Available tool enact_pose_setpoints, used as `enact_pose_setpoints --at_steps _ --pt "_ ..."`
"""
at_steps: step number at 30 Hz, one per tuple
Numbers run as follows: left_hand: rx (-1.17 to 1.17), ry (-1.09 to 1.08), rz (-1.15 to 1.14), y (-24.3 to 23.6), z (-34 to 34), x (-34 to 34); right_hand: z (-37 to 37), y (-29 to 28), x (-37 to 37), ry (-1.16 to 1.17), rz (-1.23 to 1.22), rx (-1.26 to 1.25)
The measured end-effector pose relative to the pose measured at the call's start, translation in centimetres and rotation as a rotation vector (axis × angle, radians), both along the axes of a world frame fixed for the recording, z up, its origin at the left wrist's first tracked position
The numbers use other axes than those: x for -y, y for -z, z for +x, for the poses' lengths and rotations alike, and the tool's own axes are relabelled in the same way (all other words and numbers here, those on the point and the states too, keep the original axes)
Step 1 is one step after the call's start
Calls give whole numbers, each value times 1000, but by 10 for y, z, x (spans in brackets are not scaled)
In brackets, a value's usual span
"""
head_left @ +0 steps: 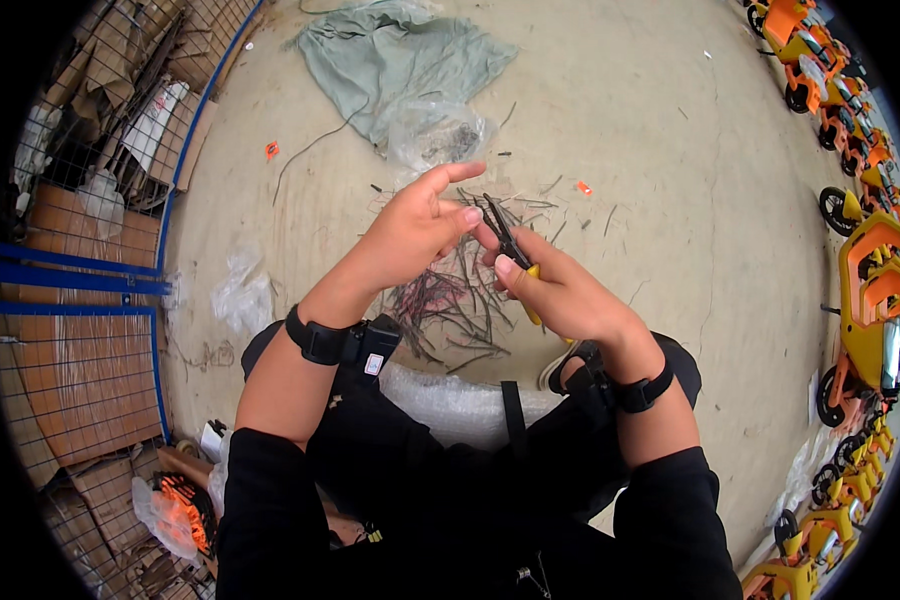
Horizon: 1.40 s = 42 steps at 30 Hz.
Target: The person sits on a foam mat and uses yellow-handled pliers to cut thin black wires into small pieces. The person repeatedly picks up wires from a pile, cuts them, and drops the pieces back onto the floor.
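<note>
My right hand (580, 295) is wrapped round a pair of pliers (506, 240) with dark jaws and yellow handles, the jaws pointing up and to the left. Close beside the jaws, my left hand (410, 235) has its thumb and a finger pressed together, while the index finger sticks out to the right. Anything held in that pinch is too small to make out. On the floor below both hands lies a loose heap of cut dark cable pieces (475, 320), with thin reddish wires (425, 300) at its left side.
A grey-green cloth (390, 60) and a clear plastic bag (435, 135) lie ahead on the floor. Crumpled plastic film (242, 290) lies at left, near a blue-framed mesh cage (160, 240) holding cardboard. Yellow and orange small bikes (870, 285) line the right.
</note>
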State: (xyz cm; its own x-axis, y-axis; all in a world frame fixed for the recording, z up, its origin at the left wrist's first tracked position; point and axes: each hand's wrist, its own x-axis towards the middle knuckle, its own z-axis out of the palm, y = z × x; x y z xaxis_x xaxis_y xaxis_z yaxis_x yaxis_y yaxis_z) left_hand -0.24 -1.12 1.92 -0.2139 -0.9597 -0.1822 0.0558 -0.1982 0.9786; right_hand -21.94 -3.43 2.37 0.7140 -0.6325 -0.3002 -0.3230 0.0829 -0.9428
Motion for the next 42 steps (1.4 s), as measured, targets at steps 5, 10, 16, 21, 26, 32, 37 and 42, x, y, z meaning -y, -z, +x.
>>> enact_pose_setpoints --at_steps 5,10,16,21,26,32,37,42 --pt "-14 -12 1 1 -1 -1 0 -9 0 -21 32 -56" --pt "-35 -19 6 3 -3 0 1 -14 0 -8 45 -85" --pt "-45 -25 19 5 -4 2 -1 6 0 4 -48 -9" --pt "-29 -39 17 6 -6 2 1 -5 -1 7 4 -30" --pt "-10 -63 10 6 -7 2 2 -11 1 26 -83 -166" --pt "87 -93 45 9 -2 4 0 1 4 56 -166 -106" --pt "96 -83 43 10 -3 3 1 3 2 54 -101 -65" --pt "102 -79 55 9 -5 3 0 8 2 35 -94 -87"
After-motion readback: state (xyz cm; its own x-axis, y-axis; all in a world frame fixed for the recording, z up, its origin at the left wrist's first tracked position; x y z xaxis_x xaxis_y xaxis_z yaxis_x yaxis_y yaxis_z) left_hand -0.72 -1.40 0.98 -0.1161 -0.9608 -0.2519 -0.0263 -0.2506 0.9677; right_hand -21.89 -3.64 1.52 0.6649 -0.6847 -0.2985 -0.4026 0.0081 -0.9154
